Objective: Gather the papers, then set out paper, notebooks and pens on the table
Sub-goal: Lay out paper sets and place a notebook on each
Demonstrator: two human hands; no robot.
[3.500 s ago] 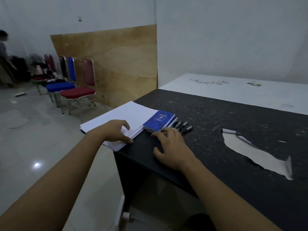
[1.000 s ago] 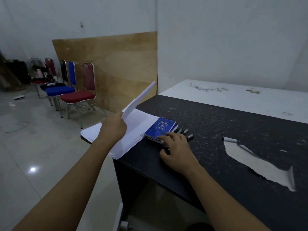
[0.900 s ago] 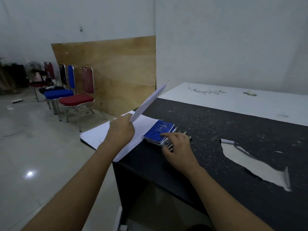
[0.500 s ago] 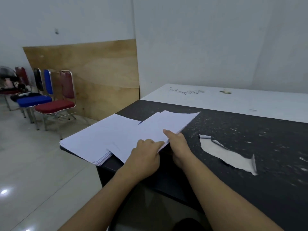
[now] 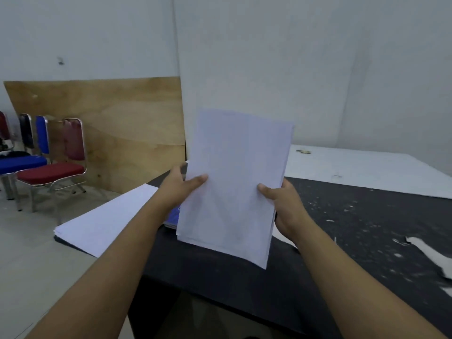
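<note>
Both hands hold a thin sheaf of white papers [image 5: 234,182] upright above the black table [image 5: 342,241]. My left hand [image 5: 181,187] grips its left edge and my right hand [image 5: 283,201] grips its right edge, thumbs on the front. A larger stack of white paper [image 5: 105,218] lies on the table's left corner, overhanging the edge. Only a sliver of the blue notebooks [image 5: 173,215] shows between my left forearm and the held sheets. The pens are hidden behind the sheaf.
The table's black covering is torn, with a pale peeled patch [image 5: 430,255] at the right. A white tabletop [image 5: 354,167] continues behind. Red and blue chairs [image 5: 49,167] and a leaning plywood board [image 5: 117,128] stand at the left by the wall.
My left hand picked sheets off the stack and brought them to the right hand; both hands have now raised the sheaf from flat on the table to upright in front of me.
</note>
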